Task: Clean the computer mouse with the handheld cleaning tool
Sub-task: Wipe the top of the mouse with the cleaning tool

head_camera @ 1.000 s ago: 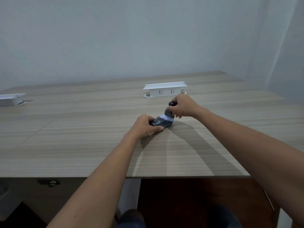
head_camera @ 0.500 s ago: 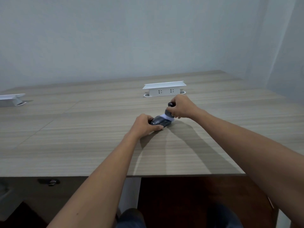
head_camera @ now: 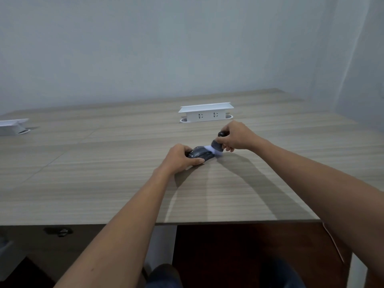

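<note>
A dark grey computer mouse (head_camera: 201, 153) lies on the wooden table (head_camera: 104, 183) near its middle. My left hand (head_camera: 180, 157) grips the mouse at its near left end, thumb along its front side. My right hand (head_camera: 233, 136) grips the dark handheld cleaning brush (head_camera: 218, 143), tilted to the left. The brush's white bristles (head_camera: 213, 150) touch the right end of the mouse, and part of the handle is hidden by my fingers.
A white socket box (head_camera: 205, 112) stands on the table just behind my hands. Another white box (head_camera: 12, 125) sits at the far left edge. The table's front edge (head_camera: 228, 222) runs under my forearms, with my knees below it.
The brush and my right hand have shifted slightly right, so the bristles now sit at the mouse's right end instead of on top. My left hand keeps its hold.
</note>
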The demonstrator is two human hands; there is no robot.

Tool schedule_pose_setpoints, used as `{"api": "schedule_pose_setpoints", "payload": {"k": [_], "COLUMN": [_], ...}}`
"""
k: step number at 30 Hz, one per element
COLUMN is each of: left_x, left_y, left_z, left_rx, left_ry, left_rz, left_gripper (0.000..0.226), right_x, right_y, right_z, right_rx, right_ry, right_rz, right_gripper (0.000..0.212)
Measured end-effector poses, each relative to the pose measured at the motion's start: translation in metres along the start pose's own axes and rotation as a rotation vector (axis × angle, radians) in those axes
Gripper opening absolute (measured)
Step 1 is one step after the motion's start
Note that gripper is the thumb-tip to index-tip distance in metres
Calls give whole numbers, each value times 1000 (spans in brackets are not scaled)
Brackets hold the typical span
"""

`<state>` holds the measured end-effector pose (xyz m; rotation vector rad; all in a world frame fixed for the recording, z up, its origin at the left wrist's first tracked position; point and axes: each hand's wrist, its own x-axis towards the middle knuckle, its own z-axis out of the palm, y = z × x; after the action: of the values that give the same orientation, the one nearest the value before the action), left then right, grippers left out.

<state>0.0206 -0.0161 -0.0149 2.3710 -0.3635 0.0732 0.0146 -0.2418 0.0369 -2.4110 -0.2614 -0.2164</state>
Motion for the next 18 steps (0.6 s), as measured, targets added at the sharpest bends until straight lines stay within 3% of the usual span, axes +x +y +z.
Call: {"api": "schedule_pose_setpoints", "payload": {"k": [4, 11, 18], "left_x": [-2, -6, -10], "left_y": [-5, -9, -10], "left_z": [-4, 0, -4], "left_rx": [-67, -164, -290], "left_ry": [-58, 20, -19], "left_rz": [-10, -73, -81], "left_gripper": [34, 43, 33], "right_x": [6, 18, 20], "right_y": [-8, -26, -31], "right_z": [5, 13, 15], "right_rx": [-42, -96, 34], "right_ry": [24, 52, -1], "right_rz": [-51, -81, -52], "right_gripper": [24, 29, 23]}}
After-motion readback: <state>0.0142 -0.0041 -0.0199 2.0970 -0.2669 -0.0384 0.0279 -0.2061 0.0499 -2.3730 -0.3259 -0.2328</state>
